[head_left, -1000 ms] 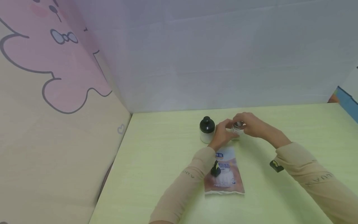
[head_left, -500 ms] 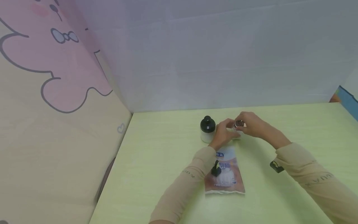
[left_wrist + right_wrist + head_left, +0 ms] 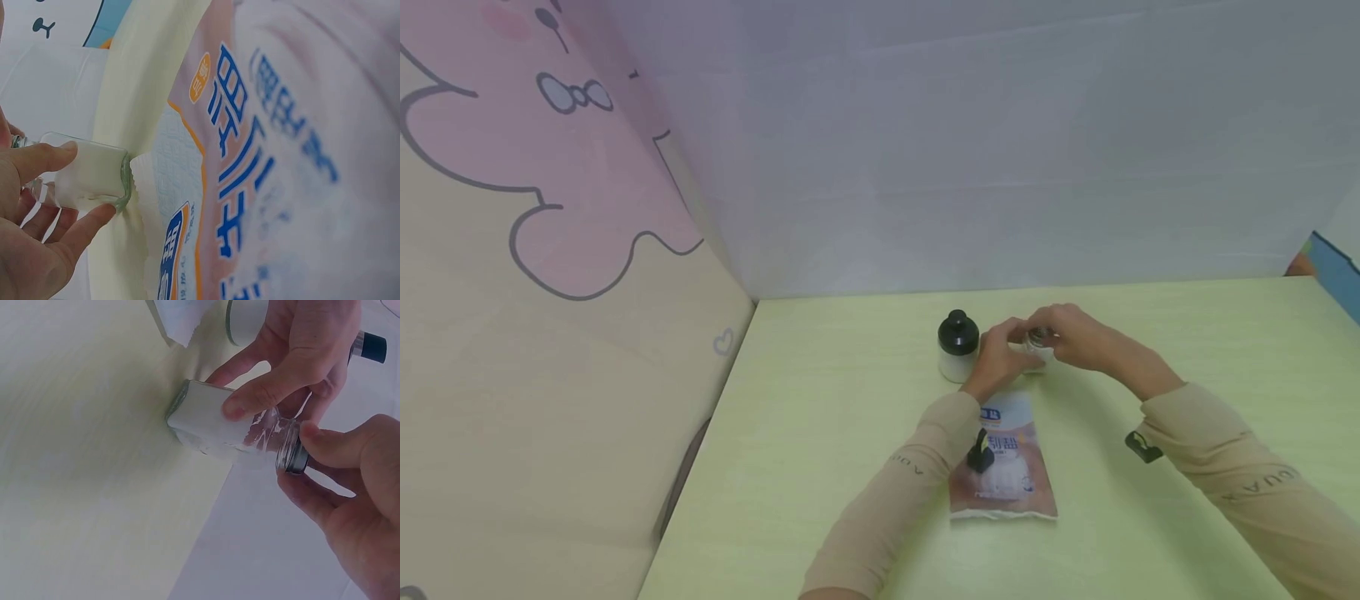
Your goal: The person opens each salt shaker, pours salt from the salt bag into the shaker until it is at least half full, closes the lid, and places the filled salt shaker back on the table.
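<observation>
A small clear glass shaker jar (image 3: 206,419) holding white powder stands upright on the table. My left hand (image 3: 997,360) grips its body, with thumb and fingers on opposite sides in the left wrist view. At the mouth of the jar, my right hand (image 3: 1077,335) pinches a metal shaker lid (image 3: 299,459) between thumb and fingers. The lid sits at the glass neck, partly covered by the fingertips. Just left of my left hand is a white jar with a black knobbed lid (image 3: 958,337).
A printed plastic packet (image 3: 1018,471) lies flat in front of the jars, partly under my left forearm. The pale green table (image 3: 820,417) meets a grey-white sheet (image 3: 1000,167) at its far edge. A cartoon-printed curtain (image 3: 550,375) hangs along the left side.
The lid was tipped half a second ago, showing its perforated top, and now lies level at the jar's mouth. My right hand has lowered slightly; my left hand keeps its hold.
</observation>
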Demonstrator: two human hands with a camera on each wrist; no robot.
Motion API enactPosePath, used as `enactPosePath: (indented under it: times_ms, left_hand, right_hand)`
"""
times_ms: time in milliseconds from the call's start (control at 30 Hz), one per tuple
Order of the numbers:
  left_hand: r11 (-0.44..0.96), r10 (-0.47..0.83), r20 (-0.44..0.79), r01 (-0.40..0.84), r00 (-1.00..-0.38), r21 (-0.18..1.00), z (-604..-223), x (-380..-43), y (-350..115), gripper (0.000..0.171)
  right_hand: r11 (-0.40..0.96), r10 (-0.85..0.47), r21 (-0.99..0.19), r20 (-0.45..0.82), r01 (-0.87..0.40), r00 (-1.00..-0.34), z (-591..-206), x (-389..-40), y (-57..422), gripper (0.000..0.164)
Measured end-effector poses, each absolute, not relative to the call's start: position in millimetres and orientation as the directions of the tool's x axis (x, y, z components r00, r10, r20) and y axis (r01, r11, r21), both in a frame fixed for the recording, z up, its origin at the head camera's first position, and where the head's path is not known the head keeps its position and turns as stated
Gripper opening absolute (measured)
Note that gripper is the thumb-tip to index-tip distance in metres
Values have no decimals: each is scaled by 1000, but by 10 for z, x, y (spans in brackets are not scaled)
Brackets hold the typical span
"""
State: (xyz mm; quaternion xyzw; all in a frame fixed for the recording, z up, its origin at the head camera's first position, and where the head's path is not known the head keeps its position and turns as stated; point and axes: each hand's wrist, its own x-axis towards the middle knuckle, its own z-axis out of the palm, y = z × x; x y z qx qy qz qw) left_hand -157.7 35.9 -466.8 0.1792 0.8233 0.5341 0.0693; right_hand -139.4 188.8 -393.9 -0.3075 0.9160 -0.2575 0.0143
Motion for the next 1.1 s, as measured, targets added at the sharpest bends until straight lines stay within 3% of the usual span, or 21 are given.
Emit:
enactPosePath:
  times_ms: [133,267,533,867,1100]
  left_hand:
    - [366,368,77,220,-927,904,-4678,-1582,372,46]
    - [369,365,75,218,-928,903,-4676,-1581,377,46]
    - [375,362,79,222,-929,900,-4676,-1591,379,47]
    - [374,369,67,214,-927,902,-4669,-1600,390,48]
    - [395,356,58,206,-933,895,-4654,-1612,397,46]
  right_hand:
    - [710,-536,-452,151,-540,-831,-3960,-1408,1897,21]
    - [728,-503,-447,167,-520,-848,-3964,-1418,1883,15]
    - [710,-511,-476,160,-520,-845,-3943,-1385,1870,41]
    - [721,-524,-461,125,-517,-843,-3898,-1442,1870,30]
    - [669,-563,-500,142,-550,-814,-3906,-1445,1901,43]
